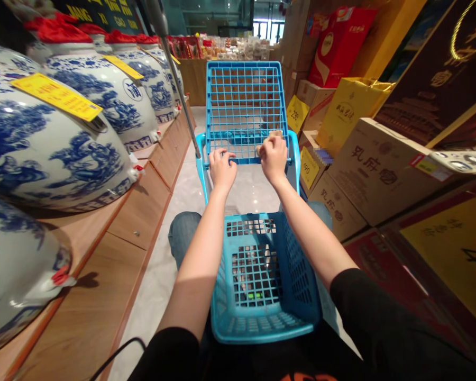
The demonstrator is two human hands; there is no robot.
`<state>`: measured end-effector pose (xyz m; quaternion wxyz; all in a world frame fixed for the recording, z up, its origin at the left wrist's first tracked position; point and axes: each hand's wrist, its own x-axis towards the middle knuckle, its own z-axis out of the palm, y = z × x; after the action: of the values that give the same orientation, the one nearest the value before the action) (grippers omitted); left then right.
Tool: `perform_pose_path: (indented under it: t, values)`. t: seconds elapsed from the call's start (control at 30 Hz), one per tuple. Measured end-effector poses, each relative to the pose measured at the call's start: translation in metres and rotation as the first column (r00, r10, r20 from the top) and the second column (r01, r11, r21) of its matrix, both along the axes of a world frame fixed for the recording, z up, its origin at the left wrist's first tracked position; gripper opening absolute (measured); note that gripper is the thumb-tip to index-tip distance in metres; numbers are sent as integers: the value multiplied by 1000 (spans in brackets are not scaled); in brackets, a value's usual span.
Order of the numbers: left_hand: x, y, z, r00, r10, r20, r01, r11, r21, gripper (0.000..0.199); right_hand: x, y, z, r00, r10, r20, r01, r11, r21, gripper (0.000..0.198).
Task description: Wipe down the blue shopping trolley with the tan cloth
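A blue plastic shopping cart stands in front of me, with a grid-sided upper basket [244, 64] and a lower basket [262, 328] between my knees. My left hand [223, 168] is by the near bar at the upper basket's left corner. Its fingers are loosely bent and apart, with nothing seen in them. My right hand [274, 157] is closed at the right side of the same basket. A small tan piece, like folded cloth [276, 134], sticks out around its fingers, against the blue grid. What the piece is exactly, I cannot make out.
Large blue-and-white porcelain jars [99, 90] with red cloth tops line a wooden cabinet [130, 222] on the left. A thin metal pole [182, 95] leans near the cart. Cardboard boxes [371, 169] and gift bags [349, 111] crowd the right side. Packaged goods [230, 47] stand farther back.
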<state>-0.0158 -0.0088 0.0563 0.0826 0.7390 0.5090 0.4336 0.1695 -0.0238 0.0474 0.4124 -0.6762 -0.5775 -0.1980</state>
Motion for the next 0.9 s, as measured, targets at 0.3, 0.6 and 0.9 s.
perform_pose_path:
  t: [0.3,0.6,0.9]
  values:
    - [2,3,1,999,-9,32,10,1000,-14,28,-22,-4,-10,987,141,77,-134,987,-89,30]
    - [3,1,1,999,13,47,-11,999,-37,29,29,10,5,986,9,-167,18,987,159,26]
    - [6,0,1,998,20,58,-18,999,-32,29,-32,8,-6,967,244,79,-242,970,-33,28]
